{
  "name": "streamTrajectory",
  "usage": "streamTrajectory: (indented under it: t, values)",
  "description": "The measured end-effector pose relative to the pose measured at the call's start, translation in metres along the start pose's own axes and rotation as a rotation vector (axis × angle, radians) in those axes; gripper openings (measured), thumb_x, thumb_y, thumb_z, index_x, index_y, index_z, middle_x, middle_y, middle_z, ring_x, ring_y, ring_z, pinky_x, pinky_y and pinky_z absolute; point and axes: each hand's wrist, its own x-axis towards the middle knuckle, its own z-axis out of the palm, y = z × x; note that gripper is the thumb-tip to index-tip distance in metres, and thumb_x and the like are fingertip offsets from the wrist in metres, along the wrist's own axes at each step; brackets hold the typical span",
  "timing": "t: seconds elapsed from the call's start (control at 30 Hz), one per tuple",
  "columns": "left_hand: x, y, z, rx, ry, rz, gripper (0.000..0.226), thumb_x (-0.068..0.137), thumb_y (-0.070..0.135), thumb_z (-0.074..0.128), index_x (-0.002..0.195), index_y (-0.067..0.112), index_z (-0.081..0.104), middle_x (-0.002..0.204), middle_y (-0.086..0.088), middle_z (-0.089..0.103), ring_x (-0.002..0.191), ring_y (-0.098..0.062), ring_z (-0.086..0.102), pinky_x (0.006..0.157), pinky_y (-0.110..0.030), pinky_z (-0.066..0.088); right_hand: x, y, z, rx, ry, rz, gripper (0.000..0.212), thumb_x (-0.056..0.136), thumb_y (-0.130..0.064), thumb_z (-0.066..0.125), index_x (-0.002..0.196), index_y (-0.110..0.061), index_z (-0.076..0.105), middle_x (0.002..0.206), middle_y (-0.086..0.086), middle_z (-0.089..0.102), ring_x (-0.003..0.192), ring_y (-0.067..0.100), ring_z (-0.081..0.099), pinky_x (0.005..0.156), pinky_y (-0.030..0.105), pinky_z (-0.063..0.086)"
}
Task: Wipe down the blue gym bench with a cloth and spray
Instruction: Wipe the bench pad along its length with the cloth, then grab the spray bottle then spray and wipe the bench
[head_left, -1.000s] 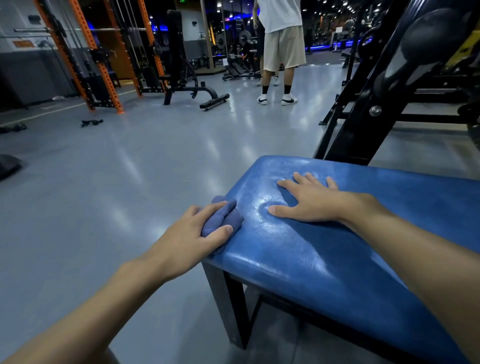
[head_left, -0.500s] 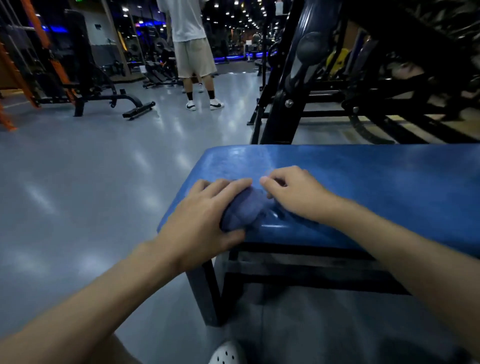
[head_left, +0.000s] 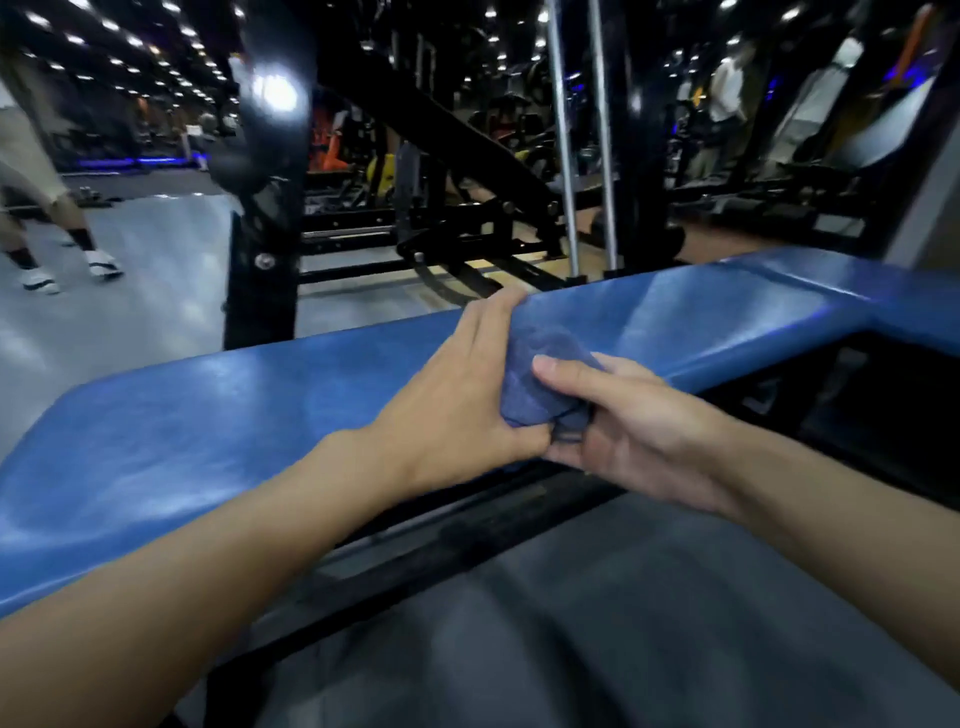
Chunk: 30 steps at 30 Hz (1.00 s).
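The blue padded gym bench (head_left: 208, 415) stretches across the view from lower left to upper right. A bunched dark-blue cloth (head_left: 540, 384) sits at its near edge. My left hand (head_left: 467, 395) lies over the bench and grips the cloth from the left, thumb underneath. My right hand (head_left: 623, 431) holds the same cloth from the right, thumb on top and fingers curled under it. No spray bottle is in view.
A black machine frame (head_left: 265, 218) and steel guide rods (head_left: 563, 135) stand just behind the bench. The bench's black steel base (head_left: 467, 525) runs below its near edge. A person's legs in white shoes (head_left: 62, 270) stand on the grey floor at far left.
The view has swung right along the bench. Both hands slid with the cloth from the bench's end to its near long edge, and my right hand went from lying flat to holding the cloth.
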Motion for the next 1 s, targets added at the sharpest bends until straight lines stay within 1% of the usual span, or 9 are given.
streamTrajectory:
  t: [0.17, 0.27, 0.33, 0.4, 0.47, 0.57, 0.7, 0.87, 1.0]
  values:
    - [0.066, 0.071, 0.077, -0.029, -0.140, 0.254, 0.106, 0.066, 0.043, 0.086, 0.145, 0.020, 0.021, 0.137, 0.006, 0.032, 0.122, -0.003, 0.038, 0.097, -0.002, 0.026, -0.060, -0.015, -0.093, 0.026, 0.388, -0.119, 0.050, 0.084, -0.006, 0.068, 0.131, -0.008, 0.051, 0.118, 0.020, 0.067, 0.105, 0.035, 0.067, 0.080, 0.047, 0.054]
    - [0.093, 0.106, 0.122, -0.127, -0.245, 0.317, 0.101, 0.065, 0.064, 0.077, 0.145, 0.039, 0.022, 0.150, 0.010, 0.021, 0.144, -0.002, 0.018, 0.114, -0.023, 0.025, -0.107, -0.032, -0.153, -0.083, 0.619, -0.185, 0.048, 0.083, 0.000, 0.068, 0.125, -0.019, 0.054, 0.117, 0.014, 0.068, 0.099, 0.031, 0.067, 0.068, 0.036, 0.053]
    - [0.113, 0.118, 0.161, -0.317, -0.209, 0.189, 0.074, 0.075, 0.060, 0.070, 0.136, 0.047, 0.030, 0.139, 0.014, 0.033, 0.135, 0.005, 0.030, 0.109, -0.021, 0.031, -0.135, -0.041, -0.191, -0.163, 0.704, -0.216, 0.049, 0.083, 0.004, 0.067, 0.121, -0.026, 0.054, 0.114, 0.005, 0.069, 0.103, 0.028, 0.067, 0.079, 0.042, 0.055]
    - [0.132, 0.131, 0.203, -0.610, -0.186, -0.189, 0.044, 0.081, 0.055, 0.069, 0.117, 0.034, 0.054, 0.116, 0.005, 0.053, 0.106, -0.006, 0.054, 0.098, -0.029, 0.045, -0.153, -0.045, -0.226, -0.284, 0.760, -0.207, 0.059, 0.082, 0.006, 0.066, 0.129, -0.027, 0.049, 0.122, 0.001, 0.064, 0.110, 0.024, 0.064, 0.094, 0.048, 0.052]
    - [0.153, 0.144, 0.248, -0.964, -0.487, -0.511, 0.035, 0.082, 0.058, 0.065, 0.090, 0.025, 0.075, 0.097, -0.005, 0.068, 0.086, -0.020, 0.066, 0.089, -0.039, 0.054, -0.160, -0.045, -0.256, -0.376, 0.795, -0.198, 0.070, 0.081, 0.007, 0.067, 0.137, -0.028, 0.042, 0.132, -0.003, 0.057, 0.115, 0.019, 0.062, 0.099, 0.047, 0.050]
    - [0.186, 0.162, 0.302, -1.371, -0.750, -0.489, 0.034, 0.087, 0.045, 0.066, 0.107, 0.020, 0.077, 0.113, -0.013, 0.072, 0.103, -0.031, 0.070, 0.095, -0.048, 0.053, -0.156, -0.039, -0.299, -0.456, 0.823, -0.170, 0.093, 0.078, 0.005, 0.072, 0.146, -0.038, 0.026, 0.137, -0.015, 0.049, 0.119, 0.010, 0.058, 0.100, 0.036, 0.050]
    - [0.239, 0.187, 0.335, -1.499, -0.600, -0.381, 0.039, 0.089, 0.019, 0.066, 0.124, 0.005, 0.061, 0.117, -0.018, 0.070, 0.107, -0.034, 0.068, 0.095, -0.054, 0.052, -0.149, -0.054, -0.345, -0.380, 0.963, -0.151, 0.104, 0.076, 0.001, 0.075, 0.153, -0.031, 0.013, 0.137, -0.012, 0.052, 0.117, 0.005, 0.059, 0.102, 0.031, 0.046]
    - [0.307, 0.258, 0.309, -1.292, -0.571, -0.472, 0.029, 0.094, 0.018, 0.064, 0.115, -0.002, 0.063, 0.109, -0.018, 0.072, 0.104, -0.031, 0.070, 0.097, -0.052, 0.052, -0.161, -0.133, -0.363, -0.191, 1.169, -0.144, 0.049, 0.079, -0.006, 0.076, 0.122, -0.013, 0.054, 0.110, 0.003, 0.071, 0.102, 0.021, 0.069, 0.086, 0.034, 0.057]
    - [0.384, 0.351, 0.258, -1.213, -0.486, -0.576, 0.037, 0.082, 0.023, 0.070, 0.108, -0.001, 0.062, 0.105, -0.016, 0.070, 0.100, -0.026, 0.068, 0.095, -0.045, 0.052, -0.202, -0.246, -0.368, -0.114, 1.245, -0.103, 0.027, 0.082, 0.002, 0.069, 0.106, -0.010, 0.064, 0.099, 0.012, 0.073, 0.093, 0.031, 0.069, 0.084, 0.043, 0.054]
